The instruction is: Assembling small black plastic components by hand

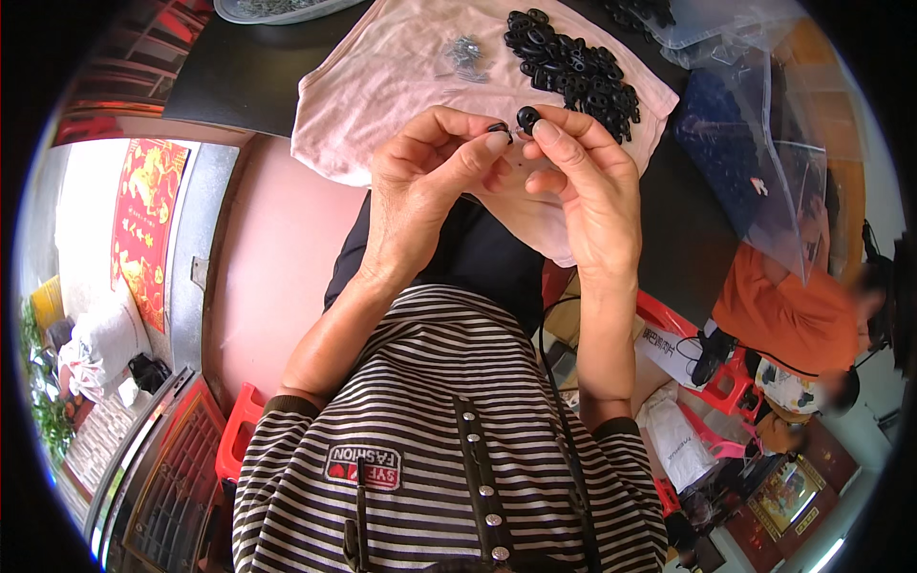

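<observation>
My left hand (430, 181) and my right hand (587, 181) meet above a pink cloth (382, 86) spread on a dark table (239, 76). The right thumb and forefinger pinch a small round black plastic part (527, 118). The left fingertips pinch another small dark piece (499, 127) right beside it, the two almost touching. A heap of several similar black parts (578, 67) lies on the cloth just beyond my hands. A small cluster of silvery metal bits (465, 53) lies on the cloth to the left of the heap.
A clear plastic bag (755, 162) with dark parts lies at the right of the table. A pale tray (277, 10) sits at the far edge. A person in orange (793, 315) sits low at the right. Red stools (239, 430) and a pink floor lie below.
</observation>
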`<state>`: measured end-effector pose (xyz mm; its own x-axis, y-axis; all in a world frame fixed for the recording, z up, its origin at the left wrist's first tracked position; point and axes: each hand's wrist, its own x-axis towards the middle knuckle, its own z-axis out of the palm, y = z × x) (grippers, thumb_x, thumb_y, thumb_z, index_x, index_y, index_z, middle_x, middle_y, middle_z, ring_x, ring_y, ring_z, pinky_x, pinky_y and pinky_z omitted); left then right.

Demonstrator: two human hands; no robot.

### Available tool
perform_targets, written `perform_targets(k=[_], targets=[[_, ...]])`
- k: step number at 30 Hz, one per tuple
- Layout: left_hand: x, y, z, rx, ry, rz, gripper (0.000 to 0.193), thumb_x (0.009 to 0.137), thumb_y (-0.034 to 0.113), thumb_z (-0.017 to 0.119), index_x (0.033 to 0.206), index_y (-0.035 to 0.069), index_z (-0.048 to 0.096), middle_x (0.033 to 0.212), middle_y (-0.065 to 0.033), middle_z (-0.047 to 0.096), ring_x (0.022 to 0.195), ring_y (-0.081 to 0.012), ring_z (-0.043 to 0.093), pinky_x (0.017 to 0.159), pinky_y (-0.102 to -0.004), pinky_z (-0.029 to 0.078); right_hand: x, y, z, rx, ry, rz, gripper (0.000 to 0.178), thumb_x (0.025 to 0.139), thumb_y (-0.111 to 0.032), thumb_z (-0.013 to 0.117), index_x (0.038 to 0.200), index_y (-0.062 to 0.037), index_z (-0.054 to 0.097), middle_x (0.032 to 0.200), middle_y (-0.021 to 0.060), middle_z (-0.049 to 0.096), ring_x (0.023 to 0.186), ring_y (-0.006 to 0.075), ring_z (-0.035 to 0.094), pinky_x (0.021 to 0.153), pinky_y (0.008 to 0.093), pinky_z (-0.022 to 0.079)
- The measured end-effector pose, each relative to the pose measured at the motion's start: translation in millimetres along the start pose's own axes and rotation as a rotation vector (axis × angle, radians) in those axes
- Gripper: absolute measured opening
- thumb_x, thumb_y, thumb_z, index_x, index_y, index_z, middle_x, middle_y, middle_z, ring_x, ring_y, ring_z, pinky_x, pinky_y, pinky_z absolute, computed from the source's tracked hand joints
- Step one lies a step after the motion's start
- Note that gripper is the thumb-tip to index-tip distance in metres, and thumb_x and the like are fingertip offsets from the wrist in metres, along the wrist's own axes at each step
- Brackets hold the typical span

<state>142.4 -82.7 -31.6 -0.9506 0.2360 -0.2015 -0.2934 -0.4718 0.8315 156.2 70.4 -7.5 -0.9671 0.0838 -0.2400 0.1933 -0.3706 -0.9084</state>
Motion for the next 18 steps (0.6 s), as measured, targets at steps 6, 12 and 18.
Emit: perform_targets(k=[6, 12, 18], targets=[[-3.3, 5.0, 2.5, 0.105, 0.023, 0.058, 0.014, 0.086, 0.007, 0.064, 0.096, -0.004, 0.060, 0.083, -0.0063, 0.065, 0.072, -0.0100, 0.061, 0.066, -0.0229, 0.051, -0.7, 0.4, 4.4, -0.013, 0.005, -0.029, 0.020, 0.086, -0.010, 0.065, 0.103, 0.0023, 0.062, 0.094, 0.0075, 0.067, 0.078, 0.0085, 0.063, 0.058, 0.0191, 0.054], [-3.7, 6.4, 1.8, 0.163, 0.022, 0.110, 0.014, 0.086, 0.006, 0.065, 0.095, -0.004, 0.060, 0.083, -0.0063, 0.065, 0.073, -0.0100, 0.062, 0.064, -0.0218, 0.051, 1.5, 2.9, 0.2, 0.078, -0.004, 0.019, 0.021, 0.087, -0.010, 0.064, 0.105, 0.0014, 0.062, 0.095, 0.0076, 0.067, 0.079, 0.0081, 0.064, 0.056, 0.0179, 0.054], [-3.1, 4.8, 0.9, 0.115, 0.004, 0.108, 0.015, 0.086, 0.006, 0.065, 0.094, -0.004, 0.060, 0.083, -0.0067, 0.065, 0.073, -0.0098, 0.062, 0.063, -0.0217, 0.051, 2.9, 4.5, -3.1, 0.158, -0.020, 0.085, 0.021, 0.087, -0.010, 0.063, 0.105, 0.0005, 0.061, 0.095, 0.0077, 0.067, 0.079, 0.0082, 0.064, 0.055, 0.0172, 0.053]])
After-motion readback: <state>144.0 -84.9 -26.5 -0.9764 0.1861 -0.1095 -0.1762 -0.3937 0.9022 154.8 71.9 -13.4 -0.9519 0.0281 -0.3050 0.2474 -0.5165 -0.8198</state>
